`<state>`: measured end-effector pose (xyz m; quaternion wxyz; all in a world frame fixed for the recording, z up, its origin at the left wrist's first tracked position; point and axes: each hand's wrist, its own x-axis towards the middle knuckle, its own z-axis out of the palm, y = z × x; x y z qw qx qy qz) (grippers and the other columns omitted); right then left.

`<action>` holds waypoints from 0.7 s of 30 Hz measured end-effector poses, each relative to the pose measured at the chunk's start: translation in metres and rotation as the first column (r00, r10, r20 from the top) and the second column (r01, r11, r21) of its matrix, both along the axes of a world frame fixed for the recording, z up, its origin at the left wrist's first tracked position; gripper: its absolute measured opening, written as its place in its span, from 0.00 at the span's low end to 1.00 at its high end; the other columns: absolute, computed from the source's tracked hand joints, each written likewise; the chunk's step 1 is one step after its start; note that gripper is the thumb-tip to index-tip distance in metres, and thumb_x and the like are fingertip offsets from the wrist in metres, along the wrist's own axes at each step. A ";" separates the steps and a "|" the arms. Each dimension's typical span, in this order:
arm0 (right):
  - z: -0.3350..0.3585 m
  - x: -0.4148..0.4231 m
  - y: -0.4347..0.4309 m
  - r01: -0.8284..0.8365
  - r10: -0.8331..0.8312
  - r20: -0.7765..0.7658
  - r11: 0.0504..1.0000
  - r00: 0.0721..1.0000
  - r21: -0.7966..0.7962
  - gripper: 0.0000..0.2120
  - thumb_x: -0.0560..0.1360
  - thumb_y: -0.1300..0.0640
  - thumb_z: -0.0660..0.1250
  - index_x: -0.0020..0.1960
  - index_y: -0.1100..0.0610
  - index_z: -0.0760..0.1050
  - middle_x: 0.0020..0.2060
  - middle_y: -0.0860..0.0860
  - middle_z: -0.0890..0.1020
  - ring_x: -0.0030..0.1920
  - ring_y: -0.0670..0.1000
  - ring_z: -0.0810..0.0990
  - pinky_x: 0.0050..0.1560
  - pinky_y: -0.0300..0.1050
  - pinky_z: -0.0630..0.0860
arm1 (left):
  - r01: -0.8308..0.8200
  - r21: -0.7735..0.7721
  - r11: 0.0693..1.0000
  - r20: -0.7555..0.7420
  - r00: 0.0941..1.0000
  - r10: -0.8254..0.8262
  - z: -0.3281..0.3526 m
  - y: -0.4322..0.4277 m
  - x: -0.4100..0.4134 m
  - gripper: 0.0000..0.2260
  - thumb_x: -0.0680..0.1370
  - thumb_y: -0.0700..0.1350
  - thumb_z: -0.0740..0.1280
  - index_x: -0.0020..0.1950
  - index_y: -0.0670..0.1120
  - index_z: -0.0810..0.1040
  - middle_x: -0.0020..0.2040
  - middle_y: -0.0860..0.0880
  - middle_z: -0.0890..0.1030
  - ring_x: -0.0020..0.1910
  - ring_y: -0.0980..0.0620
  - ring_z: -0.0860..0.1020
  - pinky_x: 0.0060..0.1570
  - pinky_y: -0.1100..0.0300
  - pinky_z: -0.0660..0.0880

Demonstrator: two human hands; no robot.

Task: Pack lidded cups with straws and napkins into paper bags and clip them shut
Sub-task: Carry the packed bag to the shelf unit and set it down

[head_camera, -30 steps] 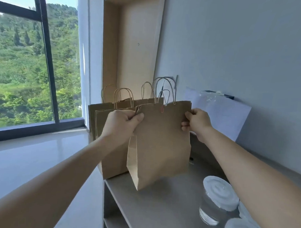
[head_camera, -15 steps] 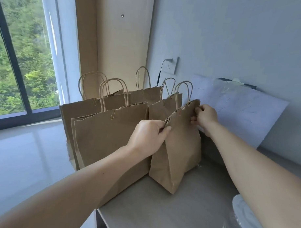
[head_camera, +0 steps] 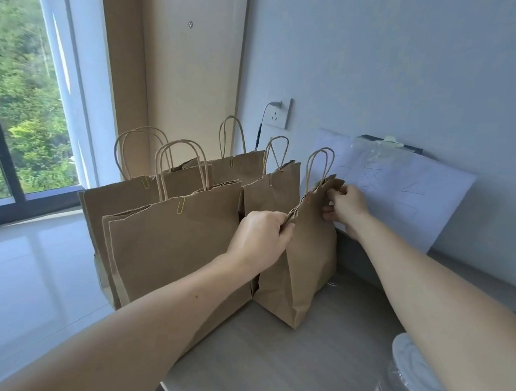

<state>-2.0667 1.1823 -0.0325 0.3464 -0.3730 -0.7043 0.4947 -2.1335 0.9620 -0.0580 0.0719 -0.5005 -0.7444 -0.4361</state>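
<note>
A small brown paper bag (head_camera: 305, 264) with twisted handles stands on the grey counter (head_camera: 274, 362), its top folded together and held by a red clip. My left hand (head_camera: 259, 239) pinches the near end of its top edge. My right hand (head_camera: 345, 208) pinches the far end, close to the wall. To the left, several more brown bags (head_camera: 173, 245) stand in a row, each top pinned with a paper clip. A clear cup with a white lid (head_camera: 414, 367) shows at the bottom right, partly hidden by my right forearm.
White sheets of paper (head_camera: 411, 197) lean against the wall behind the bag, below a wall socket (head_camera: 278, 112) with a plugged cable. The counter's left edge drops to a glossy floor beside a large window (head_camera: 23, 105). A wooden panel stands in the corner.
The bag has gone from being held up in front of the others to standing on the counter at the right end of the row. Both hands keep their pinch on its top.
</note>
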 end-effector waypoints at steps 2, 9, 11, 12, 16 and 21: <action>0.001 0.005 -0.006 -0.001 0.000 0.035 1.000 0.999 0.032 0.18 0.80 0.55 0.63 0.68 0.59 0.70 0.55 0.56 0.78 0.42 0.54 0.80 0.37 0.47 0.79 | -0.012 0.016 1.000 0.014 1.000 0.012 -0.002 0.002 -0.003 0.17 0.80 0.45 0.65 0.33 0.40 0.70 0.26 0.51 0.69 0.28 0.50 0.67 0.33 0.54 0.68; 0.008 0.043 -0.034 -0.046 0.013 0.230 0.989 0.973 0.139 0.32 0.79 0.47 0.65 0.77 0.57 0.58 0.69 0.56 0.70 0.54 0.55 0.77 0.50 0.52 0.80 | -0.109 -0.040 0.993 -0.073 0.992 0.106 0.002 0.004 0.004 0.14 0.78 0.47 0.64 0.63 0.48 0.74 0.55 0.49 0.79 0.54 0.45 0.77 0.48 0.53 0.72; 0.014 0.062 -0.042 -0.094 0.029 0.293 0.973 0.956 0.211 0.31 0.79 0.46 0.65 0.77 0.57 0.59 0.72 0.54 0.67 0.60 0.54 0.75 0.52 0.52 0.79 | -0.193 -0.004 0.981 -0.187 0.964 0.189 0.001 0.003 0.016 0.32 0.75 0.48 0.66 0.77 0.50 0.60 0.72 0.48 0.67 0.67 0.44 0.67 0.61 0.50 0.67; 0.018 0.073 -0.046 -0.123 0.032 0.341 0.960 0.939 0.251 0.31 0.79 0.45 0.64 0.77 0.56 0.59 0.73 0.52 0.66 0.65 0.54 0.73 0.58 0.55 0.77 | -0.214 0.047 0.976 -0.245 0.945 0.219 0.003 0.002 0.025 0.36 0.73 0.47 0.67 0.79 0.50 0.56 0.75 0.47 0.62 0.72 0.44 0.61 0.67 0.47 0.61; 0.033 0.132 -0.062 -0.231 0.020 0.507 0.905 0.862 0.357 0.32 0.78 0.41 0.63 0.76 0.53 0.61 0.75 0.50 0.66 0.72 0.52 0.67 0.70 0.52 0.66 | -0.199 -0.045 0.979 -0.409 0.898 0.164 0.016 0.007 0.071 0.38 0.72 0.50 0.66 0.80 0.50 0.53 0.79 0.47 0.52 0.78 0.45 0.45 0.74 0.44 0.45; 0.047 0.234 -0.086 -0.261 -0.035 0.597 0.878 0.802 0.401 0.32 0.77 0.39 0.64 0.75 0.53 0.63 0.74 0.50 0.67 0.72 0.52 0.68 0.70 0.50 0.66 | -0.127 -0.245 0.961 -0.396 0.918 0.020 0.035 0.020 0.150 0.32 0.75 0.57 0.63 0.76 0.49 0.58 0.79 0.46 0.53 0.78 0.45 0.45 0.73 0.46 0.49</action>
